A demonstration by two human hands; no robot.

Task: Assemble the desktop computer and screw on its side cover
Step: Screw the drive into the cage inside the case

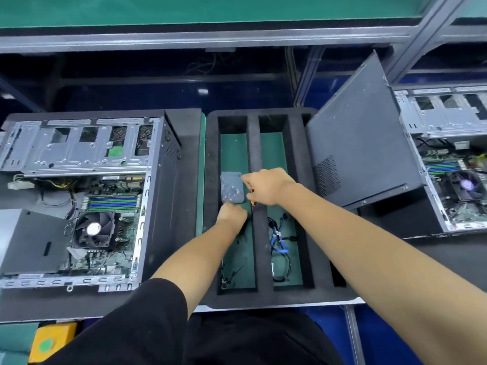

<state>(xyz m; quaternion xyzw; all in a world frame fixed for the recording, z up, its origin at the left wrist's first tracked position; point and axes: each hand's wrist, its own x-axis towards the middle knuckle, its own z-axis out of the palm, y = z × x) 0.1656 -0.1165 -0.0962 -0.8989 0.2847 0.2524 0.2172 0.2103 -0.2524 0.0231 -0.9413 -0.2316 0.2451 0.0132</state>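
Your left hand (232, 213) pinches the near edge of the hard drive (232, 187) in the foam tray's (263, 299) left slot; your right hand (266, 187), gripping a screwdriver (252, 197), touches its far corner. Beyond-left lies the open computer case (79, 196).

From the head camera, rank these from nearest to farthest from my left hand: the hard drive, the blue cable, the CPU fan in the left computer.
1. Hard drive, touching the left hand, just beyond it.
2. Blue cable, next compartment right.
3. CPU fan, far left, inside the case.
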